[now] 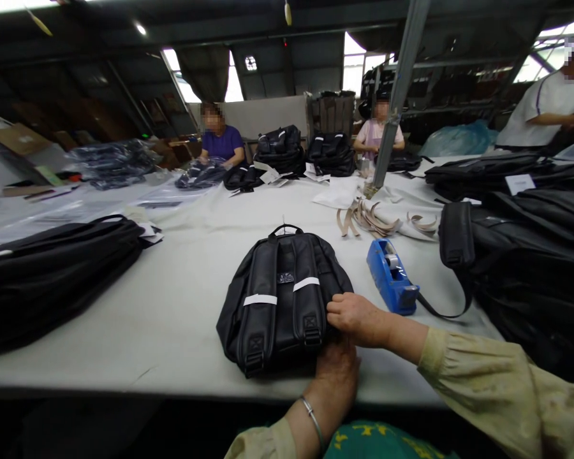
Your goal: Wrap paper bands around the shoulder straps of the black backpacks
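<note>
Right-hand grip (356,317) pinches closed on right edge of black backpack (286,296), centre of frame, on tabletop (172,331). Left hand (337,370) under lower-right corner; fingers hidden, hold unclear. White bands (261,299) already around both straps (258,271); edge work seems unfinished, remainder unclear.

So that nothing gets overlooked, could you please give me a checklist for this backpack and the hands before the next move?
1. Backpack on the table, shoulder straps facing up: ok.
2. White band across each strap: ok, both show.
3. Right hand off the backpack: not ok, its fingers are at the bag's right edge.
4. Left hand gripping the bag: cannot tell, its fingers are hidden.
5. Blue tape dispenser apart from the backpack: ok, it sits to the right.
</note>
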Available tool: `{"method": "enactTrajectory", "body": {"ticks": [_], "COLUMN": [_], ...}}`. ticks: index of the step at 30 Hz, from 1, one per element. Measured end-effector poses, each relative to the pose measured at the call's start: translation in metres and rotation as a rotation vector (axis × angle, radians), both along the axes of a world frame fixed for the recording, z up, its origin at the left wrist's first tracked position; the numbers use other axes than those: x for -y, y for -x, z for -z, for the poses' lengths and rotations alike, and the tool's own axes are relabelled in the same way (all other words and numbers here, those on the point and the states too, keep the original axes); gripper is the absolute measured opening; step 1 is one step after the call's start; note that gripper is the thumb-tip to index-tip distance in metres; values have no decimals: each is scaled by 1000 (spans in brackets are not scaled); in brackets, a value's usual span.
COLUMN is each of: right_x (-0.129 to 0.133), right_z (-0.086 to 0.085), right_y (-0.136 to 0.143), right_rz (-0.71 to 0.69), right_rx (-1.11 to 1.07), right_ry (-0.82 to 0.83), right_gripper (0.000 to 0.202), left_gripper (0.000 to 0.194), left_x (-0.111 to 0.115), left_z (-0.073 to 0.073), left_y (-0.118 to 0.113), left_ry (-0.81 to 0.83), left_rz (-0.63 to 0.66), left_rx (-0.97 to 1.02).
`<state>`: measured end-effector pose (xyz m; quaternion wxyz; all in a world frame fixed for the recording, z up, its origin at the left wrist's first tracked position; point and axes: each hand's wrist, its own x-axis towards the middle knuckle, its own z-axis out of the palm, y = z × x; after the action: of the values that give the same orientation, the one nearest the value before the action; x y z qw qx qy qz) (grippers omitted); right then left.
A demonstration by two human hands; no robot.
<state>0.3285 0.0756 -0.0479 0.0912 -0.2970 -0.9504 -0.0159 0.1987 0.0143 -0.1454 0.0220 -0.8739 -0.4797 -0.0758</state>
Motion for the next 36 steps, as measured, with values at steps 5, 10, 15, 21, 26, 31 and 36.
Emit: {"method": "enactTrajectory", "body": {"ticks": [5,10,15,21,26,31,36], "right_x": [-1,1,9,27,42,54,62], "right_z": [6,15,23,35,58,88,90], "right_y": [-3,-1,-8,-17,-16,-12,-13], "right_rz": [16,-11,29,112,170,228,245], "right_rx": [-62,-93,-216,-475,-457,-387,-354], "right_ry": [-11,-24,25,128,89,-13,16], "right_gripper": [2,4,8,31,37,50,49], "left_gripper": [45,44,37,27,30,32,48], "left_x": [10,17,3,-2,15,24,20], "left_z": [21,14,14,6,-23,-40,-28], "left_y": [-2,3,-7,-2,51,97,104], "left_ry": [-153,-112,148,210,155,-285,-371], "left_rz": [5,166,40,26,368,384,56], "left_rx": [44,-59,31,70,186,403,285]}}
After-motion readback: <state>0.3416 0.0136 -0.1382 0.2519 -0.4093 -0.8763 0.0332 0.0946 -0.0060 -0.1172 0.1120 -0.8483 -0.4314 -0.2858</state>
